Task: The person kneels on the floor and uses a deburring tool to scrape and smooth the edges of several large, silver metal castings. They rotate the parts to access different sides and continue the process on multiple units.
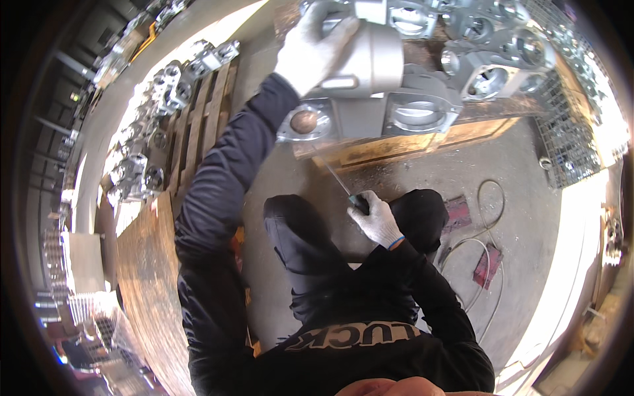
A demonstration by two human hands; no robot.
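Note:
My left hand (317,52), in a white knit glove, reaches to the top of the view and grips a cylindrical grey metal casting (384,57). Below that piece sits another metal casting (359,116) with round openings, at the near edge of a wooden stand. My right hand (377,225), also gloved, holds a slim hand tool (360,201) by its dark green handle between my knees. The tool's long thin shaft slants up and left toward the stand's edge. Whether it is a file or a screwdriver cannot be told.
More metal castings (488,81) crowd the stand's right side. A wire mesh basket (569,143) stands beyond them. On the floor at right lie a pale hose (488,225) and red pieces (488,266). At left are a wooden pallet (200,116) with castings and a wooden panel (151,277).

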